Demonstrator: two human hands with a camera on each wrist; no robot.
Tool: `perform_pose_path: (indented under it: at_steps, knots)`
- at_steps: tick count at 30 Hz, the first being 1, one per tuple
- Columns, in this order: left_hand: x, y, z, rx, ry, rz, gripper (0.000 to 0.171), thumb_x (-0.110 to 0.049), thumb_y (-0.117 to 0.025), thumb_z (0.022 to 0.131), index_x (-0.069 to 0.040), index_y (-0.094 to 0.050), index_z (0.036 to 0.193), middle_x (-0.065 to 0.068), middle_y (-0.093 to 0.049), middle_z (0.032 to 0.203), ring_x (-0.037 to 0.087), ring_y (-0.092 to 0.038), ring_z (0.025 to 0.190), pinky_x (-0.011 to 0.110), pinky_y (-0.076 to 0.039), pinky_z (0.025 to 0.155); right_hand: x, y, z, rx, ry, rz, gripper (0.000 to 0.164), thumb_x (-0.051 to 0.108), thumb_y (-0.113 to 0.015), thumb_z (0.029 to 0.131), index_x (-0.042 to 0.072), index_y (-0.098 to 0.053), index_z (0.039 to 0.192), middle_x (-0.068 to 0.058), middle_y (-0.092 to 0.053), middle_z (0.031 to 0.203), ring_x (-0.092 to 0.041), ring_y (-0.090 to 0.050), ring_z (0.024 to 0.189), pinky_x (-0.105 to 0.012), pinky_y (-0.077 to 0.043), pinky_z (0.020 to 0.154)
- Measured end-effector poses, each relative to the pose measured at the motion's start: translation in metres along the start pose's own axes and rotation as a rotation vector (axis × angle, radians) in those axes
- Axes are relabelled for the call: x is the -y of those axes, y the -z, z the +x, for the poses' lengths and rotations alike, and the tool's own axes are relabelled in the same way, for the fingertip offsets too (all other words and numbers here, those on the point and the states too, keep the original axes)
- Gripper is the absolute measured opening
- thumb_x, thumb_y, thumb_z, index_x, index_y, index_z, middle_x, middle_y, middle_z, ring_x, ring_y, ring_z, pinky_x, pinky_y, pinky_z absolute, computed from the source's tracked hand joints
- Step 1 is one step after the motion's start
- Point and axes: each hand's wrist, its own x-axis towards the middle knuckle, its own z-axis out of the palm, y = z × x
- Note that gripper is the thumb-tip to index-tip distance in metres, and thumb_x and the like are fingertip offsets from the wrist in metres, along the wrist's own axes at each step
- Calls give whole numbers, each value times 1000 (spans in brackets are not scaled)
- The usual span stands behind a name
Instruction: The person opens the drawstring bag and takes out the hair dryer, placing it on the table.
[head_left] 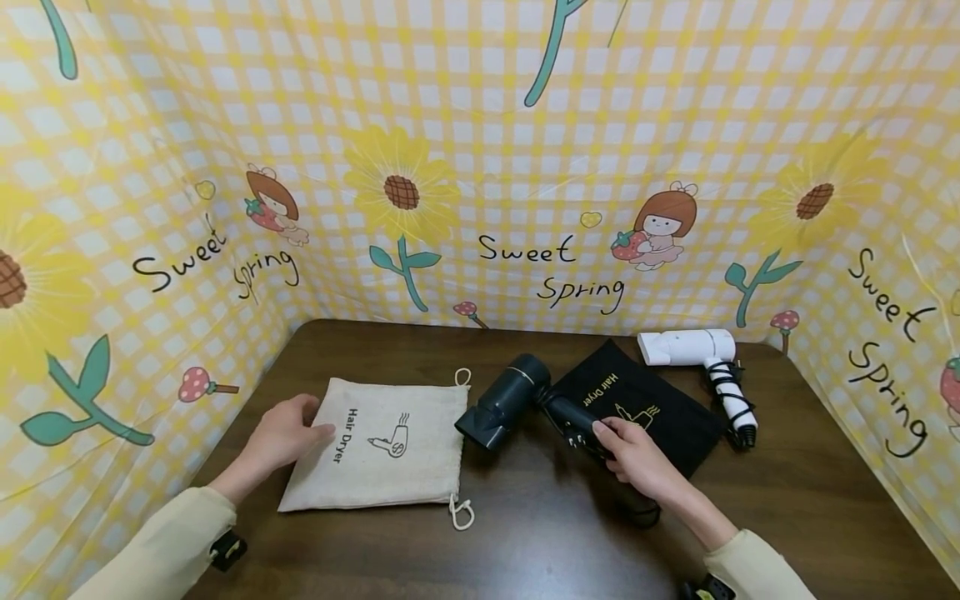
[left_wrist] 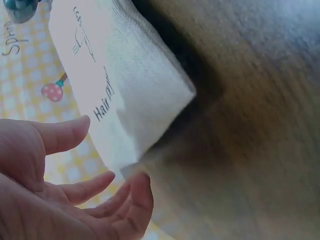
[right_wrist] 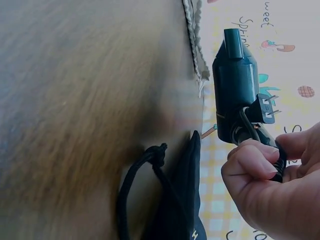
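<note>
My right hand (head_left: 637, 458) grips the handle of a dark green hair dryer (head_left: 506, 400), its nozzle pointing left and down toward the cream bag. In the right wrist view the cord is gathered at the handle, and a two-pin plug (right_wrist: 264, 108) sticks out beside the barrel. At the left end of a cream drawstring bag (head_left: 397, 442) printed "Hair Dryer" is my left hand (head_left: 281, 437). Its thumb and fingers are spread apart with nothing between them in the left wrist view, close to the bag's closed end.
A black "Hair Dryer" bag (head_left: 675, 429) lies under and behind my right hand, its black cord loop (right_wrist: 131, 192) toward me. Beyond it at the back right lies a white hair dryer (head_left: 686, 347) with its cord wrapped round the handle. Yellow checked cloth surrounds the brown table (head_left: 525, 550).
</note>
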Motion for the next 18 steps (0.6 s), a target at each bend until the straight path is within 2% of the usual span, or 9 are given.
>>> perform_pose_path:
  at_steps: [2, 3, 6, 9, 10, 12, 18]
  knots:
    - [-3, -3, -1, -7, -31, 40, 66, -25, -76, 97, 17, -49, 140, 41, -55, 128, 54, -58, 112, 60, -51, 87, 2, -2, 1, -9, -7, 3, 41, 31, -45, 115, -6, -54, 128, -4, -47, 82, -11, -32, 55, -23, -35, 53]
    - [-6, -5, -2, -10, -45, 61, 67, -25, -78, 95, 16, -50, 140, 42, -54, 129, 56, -56, 114, 62, -50, 88, 4, -4, 1, -14, -12, 0, 41, 31, -45, 115, -6, -54, 129, -6, -48, 85, -12, -37, 57, -24, -38, 56]
    - [-18, -12, -8, -4, -74, 121, 68, -26, -82, 91, 12, -54, 140, 42, -52, 131, 62, -51, 117, 68, -48, 88, 7, -7, 3, -6, -16, 14, 41, 30, -44, 116, -7, -53, 129, -5, -46, 83, -13, -37, 59, -24, -39, 58]
    - [-28, -21, -14, 27, -89, 174, 67, -29, -85, 88, 5, -59, 140, 38, -53, 131, 61, -52, 115, 70, -48, 85, 8, -13, 6, 11, -21, 48, 40, 29, -43, 116, -8, -50, 131, -4, -43, 80, -14, -38, 61, -24, -37, 59]
    - [-30, -23, -17, 42, -93, 189, 68, -30, -86, 87, 3, -60, 140, 36, -53, 131, 59, -52, 115, 70, -47, 84, 9, -15, 7, 19, -21, 65, 40, 29, -43, 116, -8, -49, 130, -3, -41, 77, -13, -32, 60, -24, -34, 57]
    - [-33, -27, -19, 66, -104, 220, 69, -32, -87, 86, 0, -62, 141, 32, -55, 131, 56, -52, 115, 69, -47, 83, 10, -19, 9, 24, -24, 90, 40, 28, -43, 116, -9, -48, 130, -3, -41, 80, -14, -33, 62, -24, -34, 58]
    - [-41, -31, -24, 76, -124, 252, 68, -31, -90, 84, -5, -64, 140, 28, -55, 130, 53, -52, 114, 68, -46, 82, 16, -28, 20, 2, -28, 159, 31, 24, -41, 116, -6, -48, 120, -5, -41, 79, -15, -34, 65, -24, -33, 60]
